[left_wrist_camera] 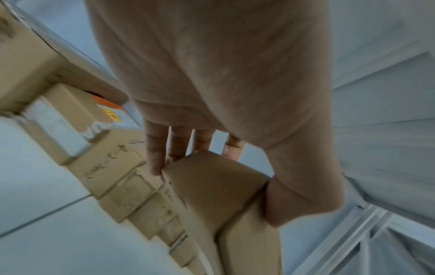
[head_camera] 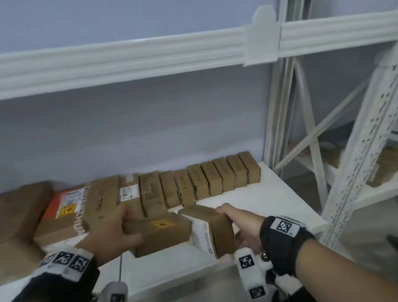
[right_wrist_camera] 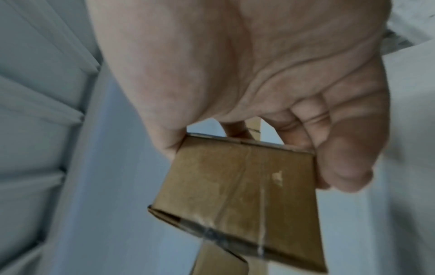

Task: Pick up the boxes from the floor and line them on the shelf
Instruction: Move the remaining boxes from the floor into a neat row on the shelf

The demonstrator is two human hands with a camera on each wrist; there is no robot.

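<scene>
Holding two cardboard boxes above the shelf (head_camera: 262,200), I have my left hand (head_camera: 112,234) wrapped round the box with the yellow mark (head_camera: 162,233) and my right hand (head_camera: 241,223) clamped on the labelled box (head_camera: 213,227), thumb over its top edge. Both look stiff and light enough for one hand; gripping across the narrow width suits them. Beyond stands the row of boxes (head_camera: 212,180) against the wall. My right wrist view shows taped seams on the box end; the head view hides them.
</scene>
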